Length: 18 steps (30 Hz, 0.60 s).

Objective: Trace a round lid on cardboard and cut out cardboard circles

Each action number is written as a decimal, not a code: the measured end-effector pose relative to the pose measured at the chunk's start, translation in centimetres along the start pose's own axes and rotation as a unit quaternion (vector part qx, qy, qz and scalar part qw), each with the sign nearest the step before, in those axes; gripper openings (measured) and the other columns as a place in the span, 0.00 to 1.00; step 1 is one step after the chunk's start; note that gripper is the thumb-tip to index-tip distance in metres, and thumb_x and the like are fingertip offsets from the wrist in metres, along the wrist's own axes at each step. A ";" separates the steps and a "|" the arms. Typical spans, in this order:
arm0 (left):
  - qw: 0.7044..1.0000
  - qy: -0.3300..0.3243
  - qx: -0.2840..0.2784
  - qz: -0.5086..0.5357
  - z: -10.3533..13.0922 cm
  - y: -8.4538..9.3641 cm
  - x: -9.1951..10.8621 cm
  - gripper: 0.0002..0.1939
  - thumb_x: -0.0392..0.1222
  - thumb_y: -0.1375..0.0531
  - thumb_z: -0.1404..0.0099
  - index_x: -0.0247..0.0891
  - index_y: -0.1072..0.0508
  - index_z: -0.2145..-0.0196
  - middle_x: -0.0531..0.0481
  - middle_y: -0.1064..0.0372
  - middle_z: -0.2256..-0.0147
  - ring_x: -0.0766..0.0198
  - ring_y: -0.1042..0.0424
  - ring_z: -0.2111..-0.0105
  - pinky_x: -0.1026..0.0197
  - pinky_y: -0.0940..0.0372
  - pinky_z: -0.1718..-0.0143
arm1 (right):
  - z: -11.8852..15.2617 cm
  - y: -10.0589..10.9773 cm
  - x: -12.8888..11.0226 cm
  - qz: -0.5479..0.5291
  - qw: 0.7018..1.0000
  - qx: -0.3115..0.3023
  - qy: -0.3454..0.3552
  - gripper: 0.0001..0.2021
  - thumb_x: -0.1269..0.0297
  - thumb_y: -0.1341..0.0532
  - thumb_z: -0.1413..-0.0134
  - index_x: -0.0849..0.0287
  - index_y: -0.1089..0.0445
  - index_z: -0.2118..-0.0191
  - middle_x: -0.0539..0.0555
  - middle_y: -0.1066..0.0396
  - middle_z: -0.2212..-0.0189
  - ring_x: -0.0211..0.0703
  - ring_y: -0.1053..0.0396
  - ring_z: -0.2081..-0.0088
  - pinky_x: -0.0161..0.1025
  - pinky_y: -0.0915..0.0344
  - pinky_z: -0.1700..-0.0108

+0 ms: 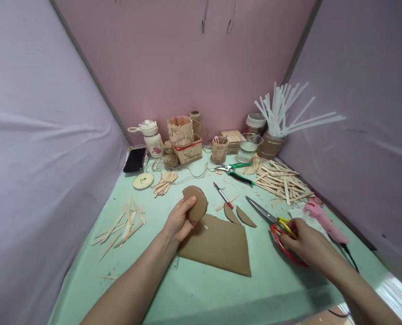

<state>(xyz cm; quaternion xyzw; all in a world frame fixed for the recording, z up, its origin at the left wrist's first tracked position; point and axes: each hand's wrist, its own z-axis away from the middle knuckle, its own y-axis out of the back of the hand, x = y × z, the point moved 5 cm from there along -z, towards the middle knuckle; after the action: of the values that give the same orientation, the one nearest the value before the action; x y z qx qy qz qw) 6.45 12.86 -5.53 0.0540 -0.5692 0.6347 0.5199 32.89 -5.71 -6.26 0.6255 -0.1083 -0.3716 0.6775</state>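
A rounded brown cardboard piece (198, 205) with one flattened side is pinched in my left hand (182, 219), above the upper left part of a flat cardboard sheet (221, 248). My right hand (297, 237) is at the handles of long scissors (266, 214), one red and one yellow, fingers closed round them. The blades point up and left, close together. Two curved cardboard offcuts (246, 216) lie between the sheet and the scissors. Just above them is a red and white pen (223, 195).
Wooden sticks lie in a heap (282, 180) at right and scattered (121, 228) at left. Green-handled pliers (240, 177), a water cup (249, 148), a white bottle (151, 139) and a phone (135, 160) stand or lie farther back. A pink glue gun (325, 221) is at far right.
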 end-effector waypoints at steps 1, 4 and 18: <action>1.000 0.005 0.004 0.006 0.0 0.0 0.0 0.14 0.38 0.29 0.51 0.34 0.24 0.67 0.47 0.23 0.70 0.64 0.25 0.69 0.65 0.30 0.65 | 0.2 0.0 0.2 -0.033 0.999 -0.002 -0.004 0.11 0.54 0.42 0.53 0.55 0.39 0.70 0.57 0.27 0.75 0.50 0.30 0.74 0.39 0.41 0.73; 0.999 0.023 0.018 0.027 0.0 0.2 -0.2 0.12 0.36 0.31 0.49 0.34 0.25 0.66 0.47 0.23 0.69 0.64 0.24 0.68 0.66 0.30 0.65 | 1.1 0.3 -0.6 -0.177 0.984 -0.016 0.011 0.12 0.52 0.42 0.55 0.55 0.38 0.68 0.57 0.27 0.74 0.50 0.29 0.72 0.41 0.37 0.71; 0.987 -0.087 -0.027 -0.135 1.5 0.5 3.7 0.17 0.42 0.27 0.55 0.32 0.22 0.68 0.44 0.23 0.70 0.60 0.25 0.70 0.62 0.32 0.67 | 1.4 0.2 -14.9 -0.331 0.911 -0.105 0.222 0.30 0.61 0.29 0.65 0.52 0.40 0.53 0.49 0.32 0.65 0.44 0.34 0.68 0.38 0.36 0.67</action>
<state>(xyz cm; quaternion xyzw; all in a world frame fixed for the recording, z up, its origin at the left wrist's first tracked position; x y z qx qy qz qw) 3.59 13.96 -2.95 0.1714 -0.6171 0.5357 0.5503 21.67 2.70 -1.09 0.6172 0.2982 -0.4354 0.5836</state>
